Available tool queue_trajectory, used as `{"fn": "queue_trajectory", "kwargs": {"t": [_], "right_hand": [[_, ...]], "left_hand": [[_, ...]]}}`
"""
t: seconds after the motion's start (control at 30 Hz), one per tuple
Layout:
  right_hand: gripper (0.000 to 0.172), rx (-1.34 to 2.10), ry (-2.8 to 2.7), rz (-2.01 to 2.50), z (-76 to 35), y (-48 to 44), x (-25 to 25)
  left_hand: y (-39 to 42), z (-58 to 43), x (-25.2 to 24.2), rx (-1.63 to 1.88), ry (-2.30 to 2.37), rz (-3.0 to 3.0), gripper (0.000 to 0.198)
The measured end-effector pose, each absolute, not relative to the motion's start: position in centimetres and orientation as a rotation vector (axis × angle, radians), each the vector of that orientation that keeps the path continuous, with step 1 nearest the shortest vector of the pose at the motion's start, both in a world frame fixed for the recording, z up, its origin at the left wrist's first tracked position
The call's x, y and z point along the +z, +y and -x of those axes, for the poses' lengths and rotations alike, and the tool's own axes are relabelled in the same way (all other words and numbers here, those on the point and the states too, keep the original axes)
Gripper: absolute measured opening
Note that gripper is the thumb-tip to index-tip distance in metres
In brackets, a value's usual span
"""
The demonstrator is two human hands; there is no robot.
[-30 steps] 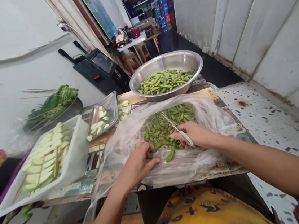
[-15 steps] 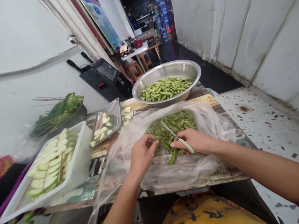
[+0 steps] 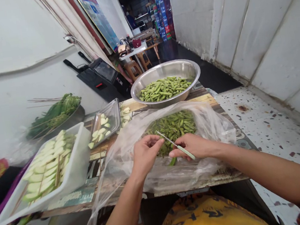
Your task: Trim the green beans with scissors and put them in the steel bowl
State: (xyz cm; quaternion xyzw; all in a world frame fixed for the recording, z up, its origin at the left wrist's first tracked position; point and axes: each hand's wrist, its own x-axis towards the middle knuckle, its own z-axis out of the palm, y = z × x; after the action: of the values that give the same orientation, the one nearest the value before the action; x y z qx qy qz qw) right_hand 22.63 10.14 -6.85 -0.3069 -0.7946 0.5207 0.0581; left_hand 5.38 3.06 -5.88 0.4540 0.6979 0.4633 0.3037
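My right hand (image 3: 192,145) is closed around the pale green handle of a pair of scissors (image 3: 171,141), whose thin metal blades point up and left. The blade tips reach the fingertips of my left hand (image 3: 148,151). That hand is curled in a pinch, and whatever lies between its fingers is hidden. Beneath both hands, a clear plastic bag (image 3: 208,120) lies spread with its mouth wide, full of green bean pods (image 3: 175,122). Beyond it, a steel basin (image 3: 195,66) holds more green pods.
On the left stand a white tub (image 3: 81,143) of skewered pale green slices and a metal tray (image 3: 115,113) with cut pieces. Leafy greens (image 3: 62,108) fill a bowl by the wall. The patterned table (image 3: 105,191) ends close to my lap.
The scissors have swung lower, bringing their tips to my left fingertips. The pod that showed at my left fingers is out of sight. The view has shifted slightly.
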Motion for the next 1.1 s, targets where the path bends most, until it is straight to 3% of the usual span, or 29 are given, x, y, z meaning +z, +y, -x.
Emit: {"fn": "queue_trajectory", "kwargs": {"t": [0.47,0.7,0.93,1.1], "right_hand": [[0.049,1.677,-2.263,0.923,-22.8,10.1,-7.1],[0.049,1.959,-2.194,0.893,-23.1,10.1,-6.0],[0.045,2.080,-2.227,0.758,-23.3,9.7,-5.9],[0.047,2.028,-2.289,0.780,-23.2,9.7,-6.1]], "left_hand": [[3.0,-5.3,-6.5,1.250,1.712,-1.042,0.029],[3.1,-5.0,-6.3,1.639,1.540,-0.675,0.041],[3.2,-4.9,-6.9,1.826,1.569,-0.655,0.036],[3.1,-5.5,-7.4,1.762,1.580,-0.676,0.030]]}}
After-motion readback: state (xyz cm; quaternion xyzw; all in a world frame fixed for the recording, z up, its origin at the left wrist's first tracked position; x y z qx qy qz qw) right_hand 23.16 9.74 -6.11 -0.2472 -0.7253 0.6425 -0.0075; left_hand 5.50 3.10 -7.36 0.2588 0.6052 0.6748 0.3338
